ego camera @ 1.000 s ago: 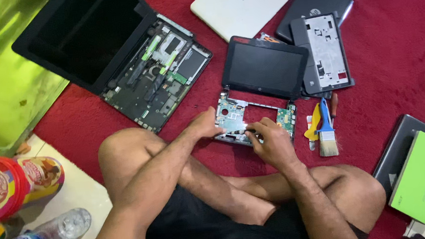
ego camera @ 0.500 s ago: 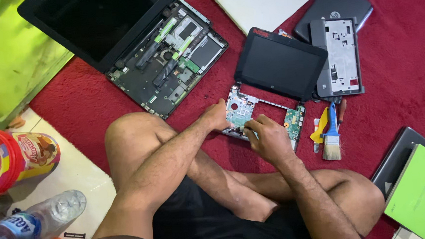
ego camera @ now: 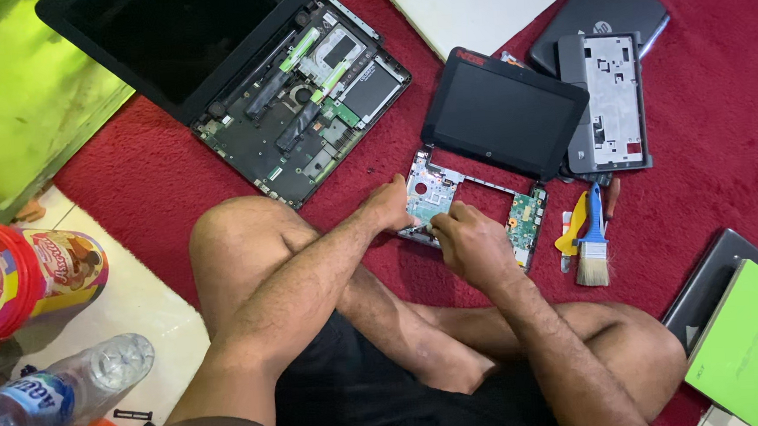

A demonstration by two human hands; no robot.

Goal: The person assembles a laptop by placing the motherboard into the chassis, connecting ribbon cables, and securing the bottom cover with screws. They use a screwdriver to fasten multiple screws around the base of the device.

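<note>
The small opened netbook base (ego camera: 475,207) lies on the red carpet (ego camera: 722,87) just ahead of the crossed legs, long axis left-right, left hand (ego camera: 389,205) flat at its near-left corner, right hand (ego camera: 468,243) curled on its middle, grasp unclear.

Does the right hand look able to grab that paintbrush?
Probably yes: the right hand rests on the small laptop's base, the paintbrush lies beside it on the carpet, nothing between.

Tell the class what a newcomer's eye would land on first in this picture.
Both hands, the left hand and right hand, meet at the centre on a small opened netbook with its circuit board bare. Up left lies a larger opened laptop, insides exposed, all on a red carpet. A blue-handled brush lies right of the netbook.
</note>
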